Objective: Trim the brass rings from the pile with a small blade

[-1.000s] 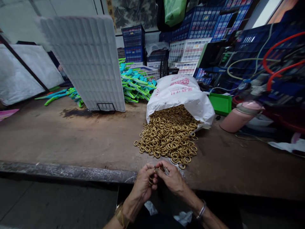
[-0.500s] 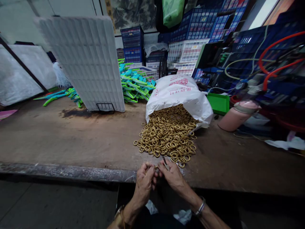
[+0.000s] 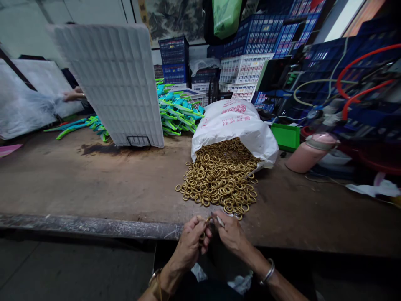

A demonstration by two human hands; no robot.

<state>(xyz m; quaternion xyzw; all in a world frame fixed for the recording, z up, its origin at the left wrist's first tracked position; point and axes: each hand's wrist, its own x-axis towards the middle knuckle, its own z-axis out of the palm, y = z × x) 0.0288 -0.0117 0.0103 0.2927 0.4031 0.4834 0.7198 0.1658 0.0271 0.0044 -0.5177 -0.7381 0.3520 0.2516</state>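
At the front edge of the table, my left hand (image 3: pixel 191 237) is closed, pinching a gold-coloured ring (image 3: pixel 208 219) between thumb and fingers. Another ring seems to show lower, at its fingers. My right hand (image 3: pixel 231 234) is closed round a small knife (image 3: pixel 220 221) with a pale grey body, its dark tip close beside the held ring. Just beyond both hands lies a heap of gold-coloured rings (image 3: pixel 219 179). It spills from the open mouth of a white sack (image 3: pixel 233 121) with red print, lying on its side.
A white ribbed panel (image 3: pixel 109 79) stands upright on the wooden table (image 3: pixel 78 184). Behind it are green and blue plastic parts (image 3: pixel 178 110) and another person's hand (image 3: pixel 73 94) at clear plastic sheeting. To the right are a green tray (image 3: pixel 285 137) and a pink bottle (image 3: pixel 308 154).
My right hand has turned, and the knife tip now points more to the left, at the ring. Another person's hand has appeared behind the panel, and the plastic sheeting there has shifted.
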